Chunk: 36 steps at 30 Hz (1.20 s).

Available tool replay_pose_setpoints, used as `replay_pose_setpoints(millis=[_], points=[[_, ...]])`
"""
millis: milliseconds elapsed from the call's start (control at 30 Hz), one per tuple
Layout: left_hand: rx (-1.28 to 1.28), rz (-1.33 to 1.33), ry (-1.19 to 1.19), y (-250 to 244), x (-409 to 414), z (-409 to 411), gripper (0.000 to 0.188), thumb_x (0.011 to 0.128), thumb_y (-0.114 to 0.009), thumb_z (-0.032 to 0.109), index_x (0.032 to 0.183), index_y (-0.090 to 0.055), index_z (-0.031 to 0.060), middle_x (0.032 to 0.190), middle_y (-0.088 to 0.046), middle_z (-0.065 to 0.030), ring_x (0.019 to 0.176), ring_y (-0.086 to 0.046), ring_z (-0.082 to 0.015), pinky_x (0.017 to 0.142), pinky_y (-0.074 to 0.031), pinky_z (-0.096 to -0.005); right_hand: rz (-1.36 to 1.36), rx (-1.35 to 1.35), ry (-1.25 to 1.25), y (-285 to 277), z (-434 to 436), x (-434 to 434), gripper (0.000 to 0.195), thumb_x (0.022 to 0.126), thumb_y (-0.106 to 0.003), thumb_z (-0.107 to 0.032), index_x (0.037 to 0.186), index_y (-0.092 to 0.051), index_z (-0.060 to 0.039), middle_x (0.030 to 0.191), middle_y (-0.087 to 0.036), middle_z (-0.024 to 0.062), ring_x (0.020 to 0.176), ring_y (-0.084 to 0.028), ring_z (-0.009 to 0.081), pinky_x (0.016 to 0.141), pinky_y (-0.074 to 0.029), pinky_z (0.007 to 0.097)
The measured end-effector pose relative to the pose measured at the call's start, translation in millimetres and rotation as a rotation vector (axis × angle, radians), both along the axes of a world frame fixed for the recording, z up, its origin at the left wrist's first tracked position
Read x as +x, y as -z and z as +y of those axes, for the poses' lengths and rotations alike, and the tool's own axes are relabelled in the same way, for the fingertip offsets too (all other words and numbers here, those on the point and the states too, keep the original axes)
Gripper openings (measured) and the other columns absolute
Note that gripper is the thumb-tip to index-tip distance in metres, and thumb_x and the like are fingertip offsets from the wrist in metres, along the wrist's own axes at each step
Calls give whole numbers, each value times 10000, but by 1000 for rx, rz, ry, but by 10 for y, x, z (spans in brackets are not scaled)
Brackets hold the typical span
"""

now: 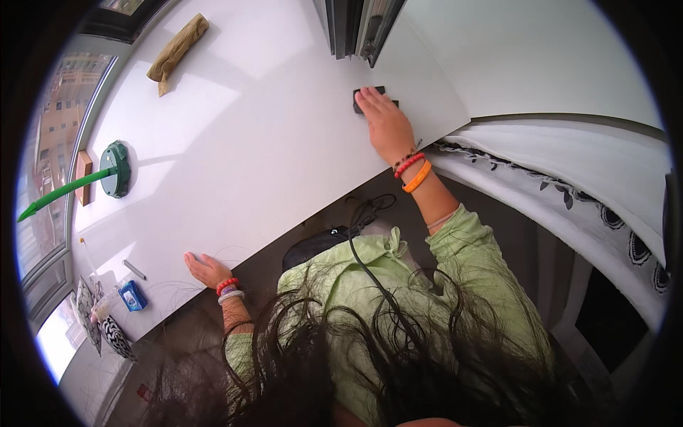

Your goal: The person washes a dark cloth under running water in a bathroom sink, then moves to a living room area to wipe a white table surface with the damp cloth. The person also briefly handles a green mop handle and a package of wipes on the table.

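Note:
My right hand (392, 128) lies palm down over a small black object (379, 90) on the white table (240, 176). Its fingers stretch forward and cover most of that object, so its kind and any grip on it stay hidden. Dark edges show on both sides of the fingers. At the near table edge, my left hand (209, 271) rests with nothing in it, its thumb apart from the fingers. A short grey stick, perhaps a pen (134, 269), is to its left, beside a blue packet (132, 295).
A crumpled brown paper roll (179, 47) lies at the back left. By the window stand a green base with a stalk (114, 169) and a wooden block (83, 178). Patterned pouches (116, 337) sit lower left. A window frame end (352, 32) juts over the table; a curtain (549, 160) hangs right.

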<state>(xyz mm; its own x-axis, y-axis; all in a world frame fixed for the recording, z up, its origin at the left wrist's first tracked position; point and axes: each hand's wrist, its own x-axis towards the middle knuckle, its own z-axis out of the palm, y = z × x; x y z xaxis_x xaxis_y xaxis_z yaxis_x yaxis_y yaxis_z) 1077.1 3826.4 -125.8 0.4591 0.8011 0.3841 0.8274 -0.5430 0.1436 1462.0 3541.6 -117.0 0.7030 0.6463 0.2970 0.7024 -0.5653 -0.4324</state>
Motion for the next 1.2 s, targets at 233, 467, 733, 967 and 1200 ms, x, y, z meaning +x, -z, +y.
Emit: replay_pose_setpoints(millis=[233, 467, 733, 967, 1200], points=[[116, -10, 110, 61, 102, 67, 400, 894, -409, 222, 1199, -419, -37, 1237, -439, -192, 1149, -415, -329, 974, -318, -414, 81, 114, -414, -26, 388, -663, 352, 791, -417, -20, 1126, -519, -50, 1202, -509, 71, 1147, -449, 193, 982, -352, 324], [-7, 24, 60, 61, 13, 96, 427, 892, -404, 226, 1216, -391, -53, 1275, -393, -200, 1197, -354, -325, 1005, -272, -413, -172, -14, 310, 157, -503, 614, 340, 795, -451, -4, 1130, -505, -30, 1193, -506, 114, 1137, -447, 256, 972, -352, 362], [100, 43, 102, 169, -45, 205, 397, 879, -444, 186, 1186, -416, -62, 1222, -436, -211, 1143, -414, -331, 972, -323, -409, -107, 95, 91, 176, -239, 184, 301, 792, -461, -42, 1076, -556, -63, 1137, -552, 63, 1091, -491, 214, 924, -401, 316], [107, 119, 87, 272, -219, 370, 415, 881, -420, 205, 1193, -402, -68, 1217, -435, -218, 1143, -403, -344, 972, -316, -420, -180, -100, 387, -2, -1063, 320, 351, 756, -487, 16, 1099, -533, -37, 1148, -534, 89, 1077, -474, 245, 905, -406, 323], [228, 85, 133, 117, -39, 118, 368, 880, -463, 172, 1170, -426, -52, 1183, -471, -197, 1111, -449, -310, 946, -360, -387, -156, -40, 413, -9, -1138, 246, 385, 735, -520, 39, 1107, -538, -58, 1081, -521, 84, 1013, -476, 270, 868, -416, 348]])
